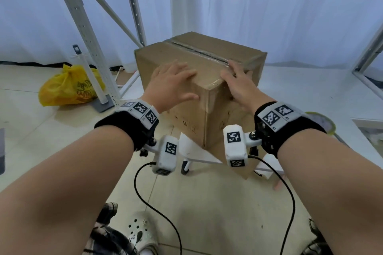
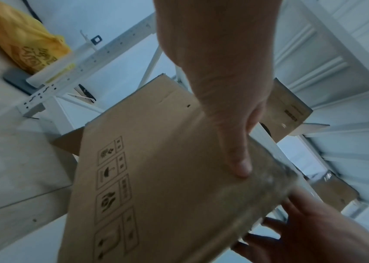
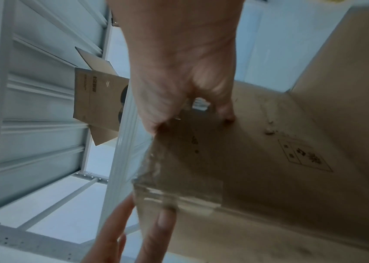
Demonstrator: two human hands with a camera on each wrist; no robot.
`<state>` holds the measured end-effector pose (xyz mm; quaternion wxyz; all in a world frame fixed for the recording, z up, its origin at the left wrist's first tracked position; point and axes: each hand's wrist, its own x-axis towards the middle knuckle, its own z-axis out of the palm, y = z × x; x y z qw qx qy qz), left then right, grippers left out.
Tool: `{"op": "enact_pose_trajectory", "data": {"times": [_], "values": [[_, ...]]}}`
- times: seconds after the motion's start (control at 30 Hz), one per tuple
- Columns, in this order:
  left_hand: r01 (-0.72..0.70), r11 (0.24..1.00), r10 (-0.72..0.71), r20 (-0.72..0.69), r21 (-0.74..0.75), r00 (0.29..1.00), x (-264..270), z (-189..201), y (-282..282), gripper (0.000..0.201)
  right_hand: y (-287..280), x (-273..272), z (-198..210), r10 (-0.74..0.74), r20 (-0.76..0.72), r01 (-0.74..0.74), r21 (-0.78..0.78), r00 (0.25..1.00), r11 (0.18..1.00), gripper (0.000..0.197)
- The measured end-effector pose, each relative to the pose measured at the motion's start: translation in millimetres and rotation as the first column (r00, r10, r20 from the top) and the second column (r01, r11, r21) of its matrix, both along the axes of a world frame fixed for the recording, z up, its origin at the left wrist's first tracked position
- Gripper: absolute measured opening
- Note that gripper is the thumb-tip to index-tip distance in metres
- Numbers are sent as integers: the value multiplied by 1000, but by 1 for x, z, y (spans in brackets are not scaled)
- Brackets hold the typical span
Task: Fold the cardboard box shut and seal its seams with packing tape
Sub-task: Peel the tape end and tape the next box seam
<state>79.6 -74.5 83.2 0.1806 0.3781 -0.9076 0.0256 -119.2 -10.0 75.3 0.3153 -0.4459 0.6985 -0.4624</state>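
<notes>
I see the cardboard box (image 1: pixel 186 64) standing closed on the tiled floor (image 1: pixel 62 134), in front of a grey metal shelf frame (image 1: pixel 83 33). A strip of clear tape (image 1: pixel 199 50) runs along the centre seam of its top, and more tape wraps the near top corner. My left hand (image 1: pixel 172 83) lies flat on the top panel near that corner, fingers straight and spread, thumb down the side face; it grips nothing. My right hand (image 1: pixel 238 83) rests over the top edge just right of the corner, fingers extended onto the taped top, also grasping nothing. A yellow plastic bag (image 1: pixel 68 87) sits on the floor to the left, well apart from the box.
</notes>
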Motion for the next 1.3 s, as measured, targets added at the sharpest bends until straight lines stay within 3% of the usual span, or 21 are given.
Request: {"op": "enact_pose_trajectory", "data": {"times": [0.07, 0.13, 0.23, 0.3, 0.37, 0.47, 0.6, 0.7, 0.8, 0.87, 1.0, 1.1, 1.2, 1.3], "values": [[-33, 999, 32, 56, 17, 998, -1, -1, -5, 89, -1, 0, 5, 52, -33, -53, -28, 998, 998, 54], [-58, 998, 58, 69, -5, 996, -10, -1, -3, 94, 2, -2, 15, 65, -113, -72, -55, 991, 996, 40], [-170, 982, 175, 49, -87, 983, -33, -2, 9, 85, 13, -2, 28, 141, -161, -149, -39, 977, 988, 27], [-211, 973, 212, 0, -90, 977, -48, -4, 14, 78, 22, -1, 27, 220, -279, -226, 11, 935, 974, 39], [-184, 980, 181, -38, -73, 983, -57, -5, 16, 72, 24, -3, 20, 189, -427, -201, 19, 884, 979, 50], [-123, 991, 120, -72, -42, 990, -59, -2, 13, 60, 23, -10, 9, 40, -506, -89, -73, 862, 993, 44], [-286, 956, 294, -184, 67, 938, -36, 2, -2, 56, 26, -26, -1, -126, -500, 56, -154, 857, 987, 37], [-485, 865, 500, -140, 127, 855, -9, 1, -17, 61, 26, -33, -4, -193, -502, 118, -179, 843, 977, 38], [-532, 799, 585, -158, 279, 796, 13, 0, -23, 64, 23, -34, -5, -258, -444, 190, -191, 858, 963, 38], [-479, 803, 576, -255, 355, 777, 20, 1, -21, 53, 17, -33, -4, -288, -354, 234, -187, 890, 954, 41], [-491, 818, 570, -314, 299, 759, 24, 3, -9, 41, 7, -23, 3, -209, -6, 208, -76, 978, 975, 56], [-423, 858, 508, -358, 292, 784, 19, 4, -1, 36, 7, -23, 3, -183, 13, 183, -39, 983, 982, 64], [-257, 931, 350, -434, 258, 830, 1, 2, 12, 23, 6, -11, 3, -79, 6, 79, -36, 997, 996, 56], [-223, 941, 320, -445, 256, 836, -10, 1, 22, 23, 3, 7, 6, -44, -81, 42, -28, 996, 999, 52]]}}
